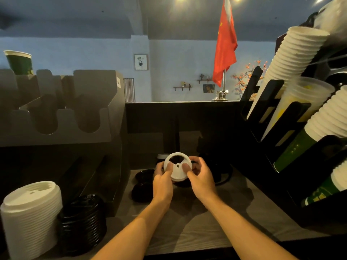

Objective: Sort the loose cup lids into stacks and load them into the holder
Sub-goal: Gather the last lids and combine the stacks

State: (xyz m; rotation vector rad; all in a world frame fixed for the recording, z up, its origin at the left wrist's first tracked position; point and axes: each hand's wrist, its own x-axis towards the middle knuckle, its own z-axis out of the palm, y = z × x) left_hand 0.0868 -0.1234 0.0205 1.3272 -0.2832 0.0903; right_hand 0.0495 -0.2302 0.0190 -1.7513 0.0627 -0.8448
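Both hands were on the same thing: left hand (162, 182) and right hand (201, 180) gripped one white cup lid (177, 170) between them, thumbs (170, 167) pressed flat on its top face and the other fingers curled round the rim. Lid was held up off the wooden counter (197, 231), tilted toward the camera, about mid-counter near the back wall. Something dark and round sat right under it, too dim to tell what.

Containers next. Grey holder (65, 109) stood at the left, raised above the counter, with U-shaped cut-outs in front. Its slots were all shadow, so couldn't tell what was in them. A green paper cup (18, 62) poked up behind its top-left corner. On the right a black rack (262, 109) held slanted sleeves of cups: ribbed white cups (294, 57) at the top, clear plastic cups (308, 94) below those, then green cups (293, 149) with more white ones nested in them.

Down at the near left, a stack of white lids (32, 218) stood just beside a shorter stack of black lids (82, 222). Two loose black lids (140, 192) lay on the counter just left of the left hand. Far back, a red flag (225, 47) stood on a metal base on the ledge.
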